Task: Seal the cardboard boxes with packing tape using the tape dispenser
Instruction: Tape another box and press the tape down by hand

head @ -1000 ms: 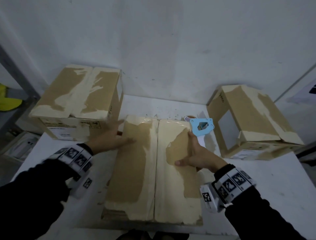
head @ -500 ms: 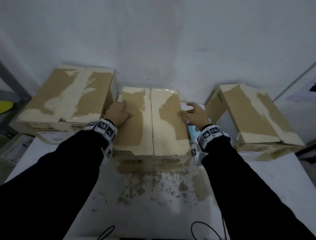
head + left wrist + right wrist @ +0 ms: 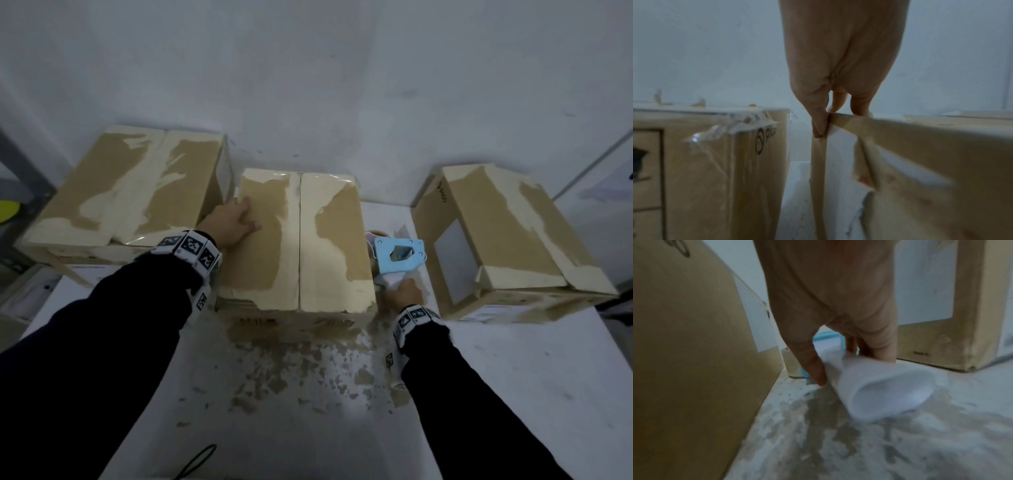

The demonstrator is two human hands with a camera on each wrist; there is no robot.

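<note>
The middle cardboard box [image 3: 329, 246] stands closed near the wall, its two top flaps meeting at a centre seam. My left hand [image 3: 236, 222] rests flat on its left flap; in the left wrist view the thumb [image 3: 819, 128] lies down the corner of the middle box [image 3: 920, 154] and the fingers sit on top. The tape dispenser [image 3: 399, 255], light blue with a white handle, stands between the middle and right boxes. My right hand [image 3: 402, 294] grips that handle [image 3: 884, 386], thumb on one side and fingers on the other, low over the table.
A taped box [image 3: 126, 192] stands at the left, close beside the middle one, and a third box [image 3: 507, 233] at the right. The white table [image 3: 513, 394] carries brown paper residue in front of the middle box. A black cable [image 3: 195, 462] lies at the near edge. The wall is right behind.
The middle box was pushed back toward the wall. My right hand then left its top and dropped to the dispenser handle beside it. My left hand stays on the left flap.
</note>
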